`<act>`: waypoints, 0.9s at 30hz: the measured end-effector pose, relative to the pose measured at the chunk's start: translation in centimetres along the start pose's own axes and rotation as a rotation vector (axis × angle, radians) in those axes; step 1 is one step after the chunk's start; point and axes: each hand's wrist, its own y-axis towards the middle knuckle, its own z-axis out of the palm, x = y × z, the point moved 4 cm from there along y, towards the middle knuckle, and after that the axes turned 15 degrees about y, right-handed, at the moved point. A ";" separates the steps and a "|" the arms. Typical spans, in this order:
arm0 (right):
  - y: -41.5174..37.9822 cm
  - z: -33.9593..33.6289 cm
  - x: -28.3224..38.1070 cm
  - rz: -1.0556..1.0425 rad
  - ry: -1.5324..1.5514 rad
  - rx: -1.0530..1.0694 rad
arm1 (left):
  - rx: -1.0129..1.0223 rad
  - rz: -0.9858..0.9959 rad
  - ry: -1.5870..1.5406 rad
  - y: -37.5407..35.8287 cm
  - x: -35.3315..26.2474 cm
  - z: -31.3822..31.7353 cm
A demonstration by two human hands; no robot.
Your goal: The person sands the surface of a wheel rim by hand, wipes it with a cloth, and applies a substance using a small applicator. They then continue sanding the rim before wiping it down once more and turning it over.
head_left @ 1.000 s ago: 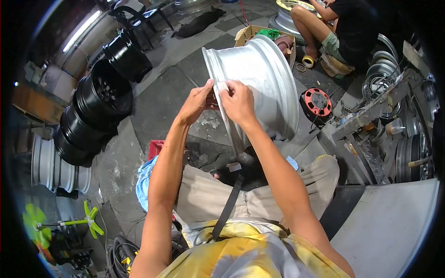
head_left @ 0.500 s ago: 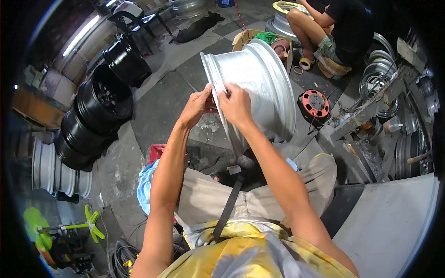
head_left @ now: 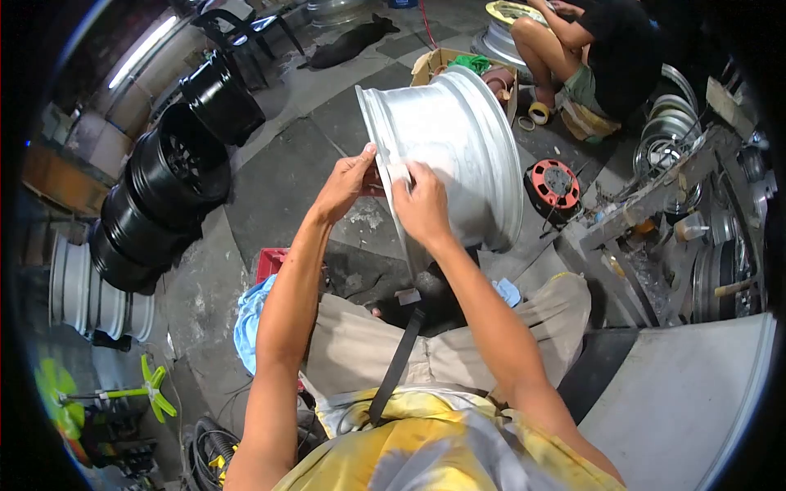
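A bare silver wheel rim [head_left: 446, 131] stands on its side in front of me, its near lip turned toward my hands. My left hand [head_left: 350, 184] is closed on the left edge of that lip, thumb up, the other fingers partly hidden behind it. On the rim's outer barrel, just inside the lip, my right hand [head_left: 422, 200] presses a small whitish piece [head_left: 399, 173] with bent fingers. What this piece is made of I cannot make out.
Black wheel rims [head_left: 168, 172] are stacked at left. A cardboard box [head_left: 422, 67] is behind the silver rim, and a red-black reel [head_left: 553, 186] lies to its right. Another person [head_left: 602, 61] squats at back right. A dark animal [head_left: 352, 45] lies at the back.
My right hand has shifted slightly on the barrel, and the whitish piece under its fingers now shows. My left hand stays at the lip. The view has tilted a little.
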 end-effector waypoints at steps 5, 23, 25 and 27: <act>4.8 1.6 -0.5 0.072 -0.103 0.035 | 0.007 0.039 -0.016 0.2 0.6 -0.5; -7.0 -1.3 -0.7 -0.068 -0.064 -0.016 | -0.114 0.042 -0.063 1.9 0.2 -0.9; -8.2 -1.7 -0.6 -0.043 -0.072 0.008 | -0.113 0.051 -0.049 2.1 0.3 -1.0; -5.7 -1.0 -0.2 -0.109 -0.073 -0.008 | -0.105 0.042 -0.055 2.0 0.5 -1.0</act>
